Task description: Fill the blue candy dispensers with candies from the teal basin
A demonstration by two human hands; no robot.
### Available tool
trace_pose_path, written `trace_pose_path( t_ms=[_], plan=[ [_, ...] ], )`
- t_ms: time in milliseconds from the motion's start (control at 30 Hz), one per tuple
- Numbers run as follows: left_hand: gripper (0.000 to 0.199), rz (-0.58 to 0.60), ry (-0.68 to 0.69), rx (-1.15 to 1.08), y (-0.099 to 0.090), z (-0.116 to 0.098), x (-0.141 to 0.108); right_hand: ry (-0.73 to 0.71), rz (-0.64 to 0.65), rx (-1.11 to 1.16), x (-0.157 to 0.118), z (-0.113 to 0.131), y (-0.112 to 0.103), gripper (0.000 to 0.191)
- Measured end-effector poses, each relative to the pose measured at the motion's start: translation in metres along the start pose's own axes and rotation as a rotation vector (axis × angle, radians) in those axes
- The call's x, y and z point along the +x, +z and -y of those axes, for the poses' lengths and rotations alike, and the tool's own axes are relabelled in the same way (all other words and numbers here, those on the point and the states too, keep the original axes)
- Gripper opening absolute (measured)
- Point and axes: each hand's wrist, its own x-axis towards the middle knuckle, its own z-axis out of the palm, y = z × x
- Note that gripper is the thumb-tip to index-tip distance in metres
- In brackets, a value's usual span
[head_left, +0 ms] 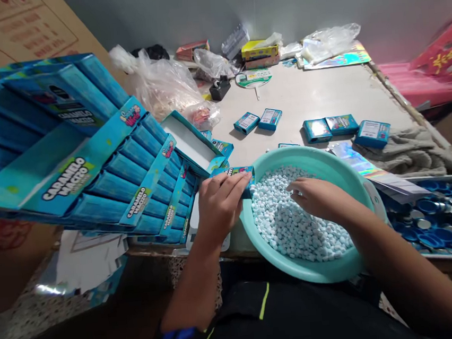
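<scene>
My left hand point(221, 204) is closed around a small blue candy box point(231, 171), held at the left rim of a turquoise plastic basin point(314, 274). Inside the basin lies a heap of small pale blue and white candies point(296, 232). Over the back of that heap is my right hand point(318, 195), its fingers curled together; what they hold, if anything, is hidden. To the left of my left hand, display trays point(78, 175) packed with blue boxes and printed "Caramelo Macro" stand stacked at a tilt.
Several small blue boxes point(372, 133) lie on the table point(282, 92) beyond the basin. A white box of blue and silver lids point(434, 218) stands at right, near a grey cloth point(408, 154). Plastic bags point(162, 85) and a fan point(253, 79) lie toward the back.
</scene>
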Motion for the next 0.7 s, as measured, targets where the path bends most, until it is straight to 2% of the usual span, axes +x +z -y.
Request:
trace_pose_path(
  t_ms=[167, 333, 533, 633, 700],
  plan=[
    [0.047, -0.018, 0.064, 0.037, 0.004, 0.004, 0.006, -0.007, -0.050, 0.022, 0.000, -0.003, 0.000, 0.032],
    [0.043, 0.066, 0.098, 0.021, 0.009, 0.001, 0.009, -0.004, -0.052, 0.011, -0.003, 0.002, -0.005, 0.034],
    [0.047, 0.115, 0.034, 0.016, 0.011, 0.012, 0.013, -0.011, -0.099, 0.037, -0.007, 0.000, -0.007, 0.032],
    [0.046, 0.021, -0.026, -0.079, 0.014, 0.017, 0.001, -0.002, -0.091, 0.045, -0.008, 0.001, -0.009, 0.031],
    [0.041, -0.118, -0.198, -0.151, 0.021, 0.019, -0.014, -0.006, -0.070, 0.048, -0.008, 0.002, -0.011, 0.032]
  ],
)
